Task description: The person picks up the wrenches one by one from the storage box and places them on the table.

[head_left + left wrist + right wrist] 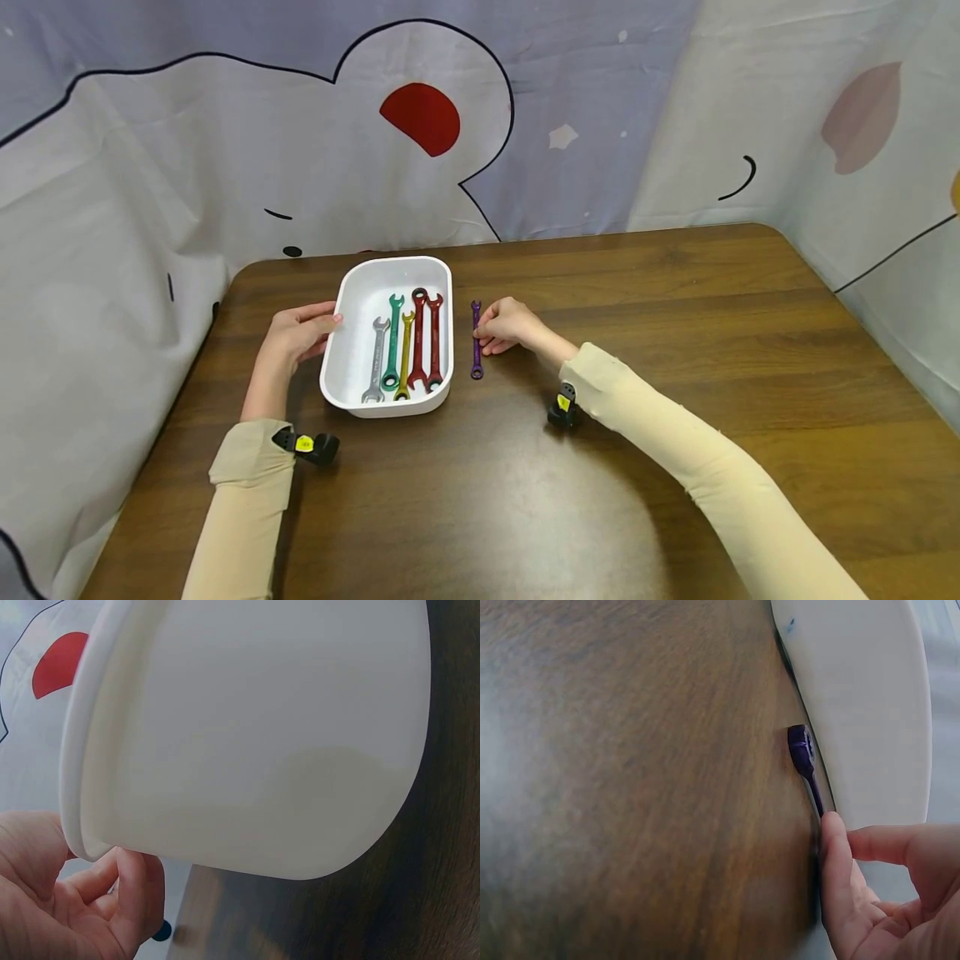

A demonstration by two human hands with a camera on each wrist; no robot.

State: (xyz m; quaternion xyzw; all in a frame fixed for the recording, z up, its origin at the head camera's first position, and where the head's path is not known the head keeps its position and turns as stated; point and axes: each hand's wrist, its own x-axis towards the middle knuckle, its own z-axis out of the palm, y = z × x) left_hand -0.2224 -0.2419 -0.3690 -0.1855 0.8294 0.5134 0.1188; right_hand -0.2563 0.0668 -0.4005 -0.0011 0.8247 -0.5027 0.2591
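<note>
A white plastic tub [347,350] stands left of the table's middle. Inside lie a silver wrench [377,358], a green wrench [393,337], a yellow wrench [406,354] and two red wrenches [419,337], roughly side by side. My left hand [302,332] grips the tub's left rim, thumb over the edge; in the left wrist view its fingers [142,892] curl beneath the rim. Just right of the tub, my right hand [510,325] pinches a purple wrench [477,367] near its middle. The ring end [802,750] shows in the right wrist view; I cannot tell whether it touches the table.
The brown wooden table [675,333] extends to the right and toward the front. Behind it hangs a printed curtain [585,125], which also runs down the left side. Each sleeve has a small black wrist camera [318,448] strapped on.
</note>
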